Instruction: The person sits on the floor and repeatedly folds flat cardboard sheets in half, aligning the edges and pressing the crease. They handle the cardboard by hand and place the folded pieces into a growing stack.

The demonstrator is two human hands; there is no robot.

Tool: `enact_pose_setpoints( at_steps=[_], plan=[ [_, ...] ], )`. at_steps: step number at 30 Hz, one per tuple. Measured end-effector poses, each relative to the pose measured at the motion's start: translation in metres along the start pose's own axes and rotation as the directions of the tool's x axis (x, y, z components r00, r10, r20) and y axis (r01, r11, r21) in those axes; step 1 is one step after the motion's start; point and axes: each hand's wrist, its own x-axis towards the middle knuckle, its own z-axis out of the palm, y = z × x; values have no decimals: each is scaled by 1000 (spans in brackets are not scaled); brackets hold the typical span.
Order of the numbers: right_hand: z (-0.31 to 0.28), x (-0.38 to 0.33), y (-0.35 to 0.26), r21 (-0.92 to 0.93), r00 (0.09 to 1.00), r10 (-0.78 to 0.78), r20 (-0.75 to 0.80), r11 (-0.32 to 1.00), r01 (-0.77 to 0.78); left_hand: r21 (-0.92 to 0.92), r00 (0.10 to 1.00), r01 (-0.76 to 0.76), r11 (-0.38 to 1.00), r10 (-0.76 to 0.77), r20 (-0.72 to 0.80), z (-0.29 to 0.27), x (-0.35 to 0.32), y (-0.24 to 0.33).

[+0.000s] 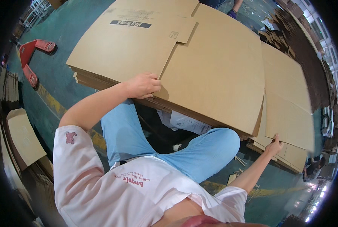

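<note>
A stack of large flat cardboard boxes (214,68) lies before me, its top one printed at the left and cut with a narrow slot between flaps. My left hand (143,85) is closed on the near edge of the top flattened cardboard box, beside that slot. Its fingertips rest at the flap's corner, and the thumb is partly hidden. To the right lies a lower stack of cardboard. There my right hand (275,146) pinches the near edge of a cardboard sheet (290,123), with the thumb on top and the other fingers mostly underneath.
A red pallet jack (28,56) stands on the green floor at the far left. More cardboard (25,134) leans at the near left. Printed papers (187,123) show below the main stack. Another person's gloved hand (232,14) is at the top; cardboard scraps (280,38) lie at the far right.
</note>
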Motion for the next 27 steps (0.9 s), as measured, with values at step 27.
enact_pose_setpoints(
  at_steps=[27],
  plan=[
    [303, -345, -33, 240, -125, -451, 884, 210, 948, -300, 900, 42, 953, -166, -402, 32, -22, -7]
  ],
)
